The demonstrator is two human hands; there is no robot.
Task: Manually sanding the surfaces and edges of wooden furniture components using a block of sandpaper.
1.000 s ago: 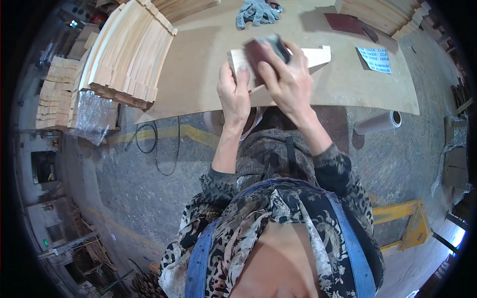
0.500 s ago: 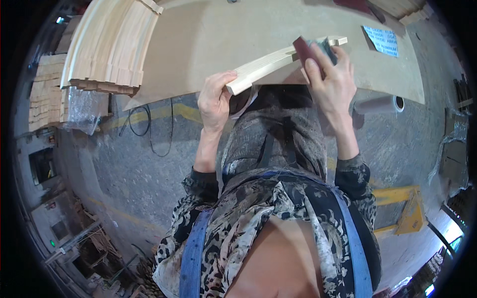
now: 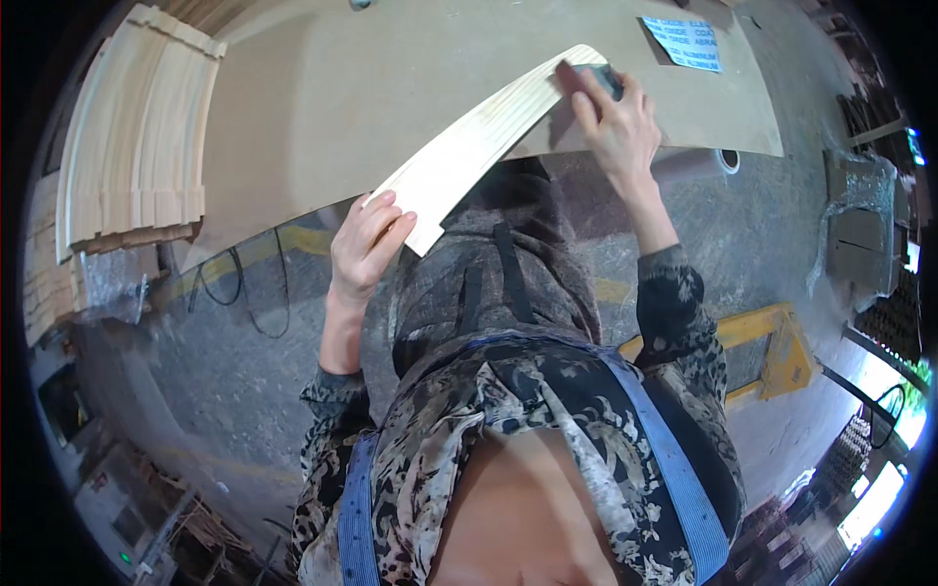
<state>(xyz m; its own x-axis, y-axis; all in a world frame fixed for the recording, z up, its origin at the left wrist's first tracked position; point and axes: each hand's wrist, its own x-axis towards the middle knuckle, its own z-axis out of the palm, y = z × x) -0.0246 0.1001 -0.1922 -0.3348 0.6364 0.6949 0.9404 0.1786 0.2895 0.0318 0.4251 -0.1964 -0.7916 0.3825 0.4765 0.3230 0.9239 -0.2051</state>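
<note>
A pale wooden slat [image 3: 479, 137], slightly curved and with a notched near end, slants from lower left to upper right, its broad face turned up. My left hand [image 3: 369, 249] grips the near end, fingers on top of the face. At the far end, my right hand [image 3: 625, 132] is closed on a sanding block [image 3: 604, 80], dark grey-green with reddish-brown sandpaper at its left side. The block meets the slat's far tip; motion blurs the sandpaper a little. Beneath lies the brown worktable [image 3: 322, 117], the slat's near end reaching out past its front edge.
Similar slats stand in a stack [image 3: 147, 127] on the table's left. A blue-and-white printed sheet [image 3: 684, 44] lies far right. Below the table edge are a roll of clear film [image 3: 699, 164], a black cable [image 3: 234, 283] and a yellow metal frame [image 3: 782, 356].
The slat has been turned from its narrow edge to its broad face. My left hand has come nearer and left; the sanding block has moved to the far tip. The whole view has shifted.
</note>
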